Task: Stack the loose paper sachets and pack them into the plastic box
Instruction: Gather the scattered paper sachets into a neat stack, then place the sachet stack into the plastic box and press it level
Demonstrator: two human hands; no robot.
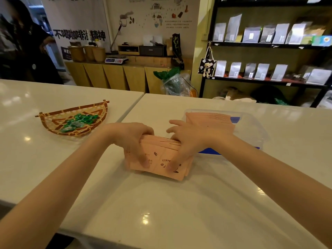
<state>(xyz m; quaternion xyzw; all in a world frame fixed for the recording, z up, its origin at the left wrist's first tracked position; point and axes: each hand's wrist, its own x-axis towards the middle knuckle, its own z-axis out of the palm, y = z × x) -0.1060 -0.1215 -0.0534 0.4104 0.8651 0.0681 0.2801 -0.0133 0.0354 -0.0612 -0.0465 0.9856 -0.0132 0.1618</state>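
Observation:
A thick stack of pink paper sachets (158, 155) with dark coffee print stands on edge on the white table, just left of the box. My left hand (133, 139) grips its left side, thumb on the front face. My right hand (186, 141) clamps the right side, fingers over the top edge. The clear plastic box (258, 130) with blue clips sits to the right behind my right hand. A row of pink sachets (210, 118) lies inside it, leaning.
A woven bamboo tray (53, 123) holding green wrapped sweets (79, 120) rests on the adjoining table at left. A seam between the two tables runs past it. A person in dark clothes (21, 44) stands at the far left. Shelves of pouches line the right wall.

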